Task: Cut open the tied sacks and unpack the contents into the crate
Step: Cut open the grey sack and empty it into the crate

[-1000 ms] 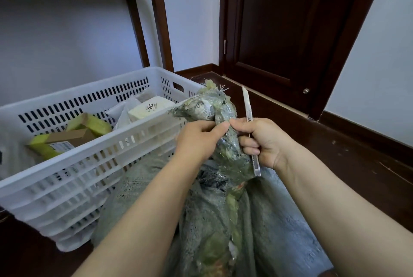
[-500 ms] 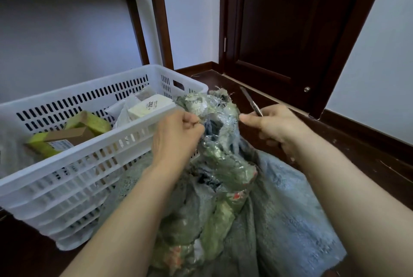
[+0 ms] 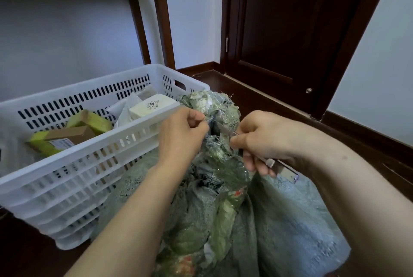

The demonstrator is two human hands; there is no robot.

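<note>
A grey-green woven sack (image 3: 288,216) stands in front of me, its neck (image 3: 210,107) bunched and wrapped in clear tape. My left hand (image 3: 181,133) pinches the tape and fabric on the left side of the neck. My right hand (image 3: 266,140) grips a slim utility knife (image 3: 283,170); its blade tip (image 3: 224,129) rests against the neck between both hands. The white slotted crate (image 3: 89,165) sits to the left and holds a white box (image 3: 152,107), a brown box with green wrapping (image 3: 69,133) and a white package.
Dark wooden floor (image 3: 368,142) lies all around. A dark door (image 3: 290,31) stands at the back right, and dark wooden furniture legs (image 3: 163,19) rise behind the crate against the pale wall.
The knife swung from pointing upward to lying sideways, blade tip now against the sack's neck. My left hand shifted its grip from the neck's front to its left side.
</note>
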